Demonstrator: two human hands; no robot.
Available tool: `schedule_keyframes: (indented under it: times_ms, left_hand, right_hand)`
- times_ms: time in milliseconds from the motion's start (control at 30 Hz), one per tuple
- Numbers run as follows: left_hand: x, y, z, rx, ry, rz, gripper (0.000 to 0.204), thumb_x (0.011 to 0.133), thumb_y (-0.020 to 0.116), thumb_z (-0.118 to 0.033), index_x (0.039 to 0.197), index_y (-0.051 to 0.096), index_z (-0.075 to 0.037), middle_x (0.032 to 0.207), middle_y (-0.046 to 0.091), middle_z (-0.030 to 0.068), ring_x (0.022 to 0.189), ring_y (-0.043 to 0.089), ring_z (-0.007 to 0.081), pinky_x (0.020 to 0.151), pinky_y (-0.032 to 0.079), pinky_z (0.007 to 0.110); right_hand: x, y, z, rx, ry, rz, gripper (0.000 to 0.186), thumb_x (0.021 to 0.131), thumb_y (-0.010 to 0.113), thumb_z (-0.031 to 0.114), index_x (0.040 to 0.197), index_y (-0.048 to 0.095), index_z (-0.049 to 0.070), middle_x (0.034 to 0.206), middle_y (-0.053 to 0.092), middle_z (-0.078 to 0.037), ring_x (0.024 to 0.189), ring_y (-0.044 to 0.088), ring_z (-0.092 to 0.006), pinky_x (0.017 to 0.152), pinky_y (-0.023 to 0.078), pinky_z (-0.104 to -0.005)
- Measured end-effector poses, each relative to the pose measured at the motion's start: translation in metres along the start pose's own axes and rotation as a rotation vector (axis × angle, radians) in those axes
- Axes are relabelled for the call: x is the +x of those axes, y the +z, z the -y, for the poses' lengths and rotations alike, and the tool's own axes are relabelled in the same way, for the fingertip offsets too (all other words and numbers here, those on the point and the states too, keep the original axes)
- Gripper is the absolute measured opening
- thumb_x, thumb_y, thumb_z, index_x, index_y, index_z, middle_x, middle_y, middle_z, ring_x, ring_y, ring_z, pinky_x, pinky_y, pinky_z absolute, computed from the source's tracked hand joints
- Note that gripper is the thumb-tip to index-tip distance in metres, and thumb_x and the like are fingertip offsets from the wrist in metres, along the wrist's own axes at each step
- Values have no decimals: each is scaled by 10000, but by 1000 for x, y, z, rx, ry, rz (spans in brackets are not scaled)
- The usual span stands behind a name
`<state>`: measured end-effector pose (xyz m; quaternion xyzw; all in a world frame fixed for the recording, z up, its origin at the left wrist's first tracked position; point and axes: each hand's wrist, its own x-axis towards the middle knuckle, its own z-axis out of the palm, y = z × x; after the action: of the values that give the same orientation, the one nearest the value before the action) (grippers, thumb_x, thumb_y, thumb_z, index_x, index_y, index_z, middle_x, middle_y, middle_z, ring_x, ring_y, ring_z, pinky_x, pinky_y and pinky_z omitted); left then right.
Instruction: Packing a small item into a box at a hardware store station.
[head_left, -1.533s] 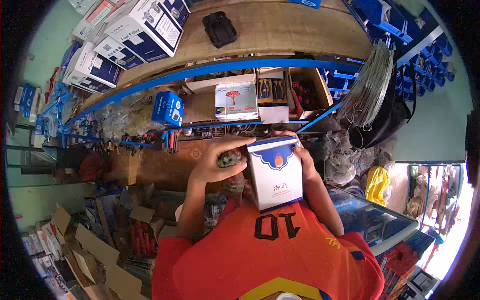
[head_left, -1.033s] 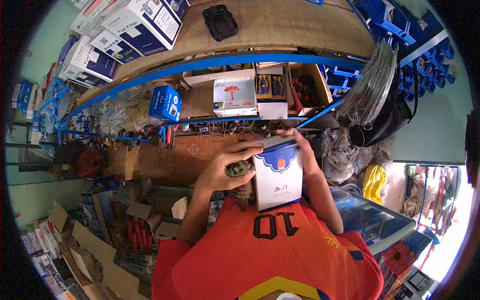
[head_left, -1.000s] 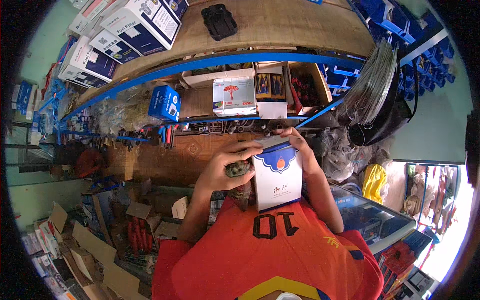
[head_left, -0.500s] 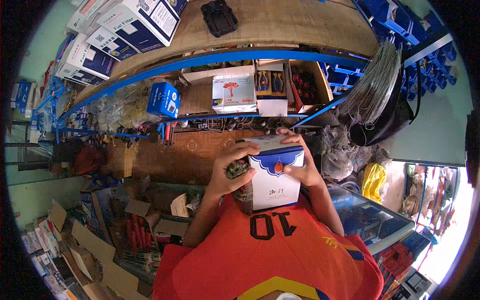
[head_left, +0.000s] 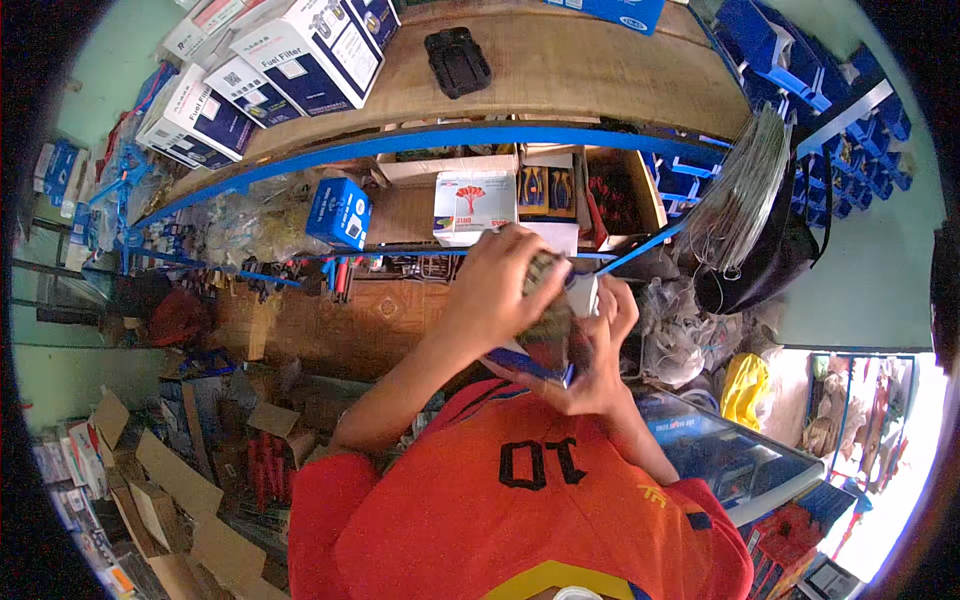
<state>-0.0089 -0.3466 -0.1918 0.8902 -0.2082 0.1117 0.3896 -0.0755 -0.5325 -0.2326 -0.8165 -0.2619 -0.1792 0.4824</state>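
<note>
In front of my chest I hold a white and blue cardboard box [head_left: 583,293], tilted and turned, with a blue edge toward me. A dark, mottled green-brown surface [head_left: 549,338] faces up between my hands; whether it is the box's side or a separate thing against it, I cannot tell. My left hand [head_left: 505,285] reaches over the upper part, thumb and fingers closed around the dark mottled part. My right hand [head_left: 598,350] wraps the right side of the box, fingers curled. Motion blurs both hands slightly.
Ahead stands a blue-framed shelf [head_left: 560,85] bearing filter boxes [head_left: 330,60] and a black plastic tray [head_left: 458,62]. Below it sit a white carton [head_left: 475,205] and a blue box [head_left: 340,213]. A wire bundle [head_left: 740,190] hangs right; open cartons [head_left: 180,475] lie left; a glass case [head_left: 730,450] stands right.
The box has turned from upright, with its printed white face toward me, to tilted with the dark mottled surface up. My left hand has moved up and right, over the top.
</note>
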Motion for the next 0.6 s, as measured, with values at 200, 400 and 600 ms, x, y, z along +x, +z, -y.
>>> schedule_keyframes:
  times_ms: [200,400,600]
  left_hand:
    - [-28,4,-48,-122,173,144,251,915,762,-251,985,624,-53,1011,612,153,994,608,362,873,466,465]
    - [-1,14,32,-87,-122,-8,433,959,694,-419,1038,688,6,1024,670,217,982,634,401,907,491,485]
    - [-74,24,111,185,-373,222,469,975,674,-444,1107,702,6,1067,704,272,1015,682,441,866,538,509]
  right_hand:
    - [-29,1,-37,94,133,-51,615,784,826,457,1144,511,70,1519,211,-284,1425,336,-493,1176,296,-589]
    - [-2,-13,-5,138,25,-96,712,566,1010,225,1055,502,127,1521,241,-230,1400,397,-447,1120,371,-572]
    - [-3,-22,-20,594,182,-109,745,605,974,257,1069,410,112,1293,556,-232,1266,540,-357,1092,415,-500]
